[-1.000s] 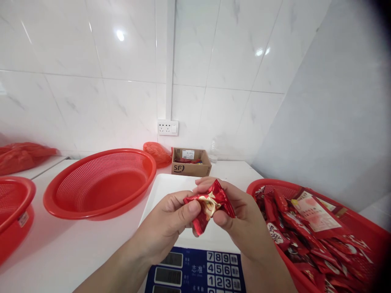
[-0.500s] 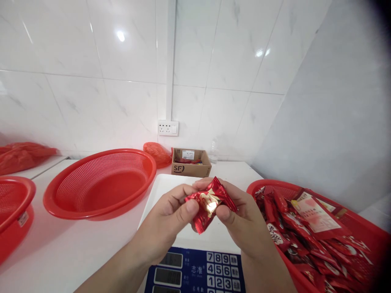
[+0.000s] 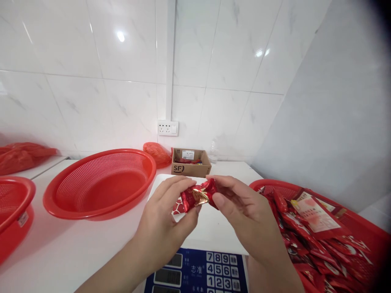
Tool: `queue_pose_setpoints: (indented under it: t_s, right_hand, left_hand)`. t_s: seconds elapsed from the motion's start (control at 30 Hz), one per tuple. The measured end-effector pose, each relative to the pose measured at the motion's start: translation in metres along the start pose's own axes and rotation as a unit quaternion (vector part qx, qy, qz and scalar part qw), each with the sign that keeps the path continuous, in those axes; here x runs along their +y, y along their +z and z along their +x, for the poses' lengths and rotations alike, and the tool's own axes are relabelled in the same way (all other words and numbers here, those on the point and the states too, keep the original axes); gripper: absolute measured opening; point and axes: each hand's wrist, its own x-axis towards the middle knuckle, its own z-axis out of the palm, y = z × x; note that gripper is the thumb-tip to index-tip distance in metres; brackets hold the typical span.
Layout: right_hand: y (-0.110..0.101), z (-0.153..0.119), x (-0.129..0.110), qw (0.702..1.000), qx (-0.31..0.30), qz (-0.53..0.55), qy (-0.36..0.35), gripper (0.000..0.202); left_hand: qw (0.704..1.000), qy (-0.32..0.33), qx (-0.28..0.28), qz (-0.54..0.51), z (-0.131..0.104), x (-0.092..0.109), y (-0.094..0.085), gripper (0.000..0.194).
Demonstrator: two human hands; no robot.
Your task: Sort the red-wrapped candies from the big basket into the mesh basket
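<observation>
A small candy in a shiny red and gold wrapper is held above the weighing scale, pinched from both sides. My left hand grips its left end between thumb and fingers. On the right end, the thumb and fingertips of my right hand are closed. Behind the left hand's fingers a red-and-white patterned piece peeks out; whether it lies on the scale or is in the hand, I cannot tell. The scale's white pan is below, with a blue keypad panel in front.
A red basket full of red-wrapped packets stands at right. To the left are a large red perforated basket and part of another red basket. A cardboard box and a red plastic bag sit by the wall.
The candy has been turned so that it lies more level and shows a narrower side. My fingers have shifted onto its two ends, and the red-and-white piece has come into view.
</observation>
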Motion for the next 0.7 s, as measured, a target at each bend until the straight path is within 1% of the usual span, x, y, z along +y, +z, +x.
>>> queue_pose_setpoints:
  t_s: [0.07, 0.13, 0.23, 0.47, 0.6, 0.7]
  right_hand:
    - [0.001, -0.001, -0.001, 0.999, 0.017, -0.034, 0.016, 0.015]
    - [0.004, -0.002, -0.001, 0.998, 0.021, -0.065, 0.018, 0.014]
    - [0.007, -0.002, 0.0, 0.996, 0.025, -0.091, -0.004, 0.017]
    - [0.009, -0.005, 0.002, 0.997, 0.032, -0.069, -0.029, 0.022]
    - [0.008, -0.008, -0.003, 0.994, 0.045, -0.098, -0.034, 0.02]
    - [0.008, -0.009, -0.008, 0.992, 0.029, -0.121, -0.028, 0.019]
  left_hand:
    - [0.997, 0.054, 0.017, 0.059, -0.001, -0.004, 0.004, 0.03]
    - [0.988, 0.104, 0.035, 0.107, -0.002, -0.006, 0.007, 0.027]
    - [0.98, 0.145, 0.036, 0.133, -0.002, -0.007, 0.011, 0.021]
    - [0.986, 0.126, 0.005, 0.11, -0.002, -0.007, 0.009, 0.01]
    - [0.985, 0.137, 0.014, 0.106, -0.002, -0.004, 0.01, 0.016]
    - [0.983, 0.144, 0.017, 0.11, -0.002, -0.002, 0.01, 0.017]
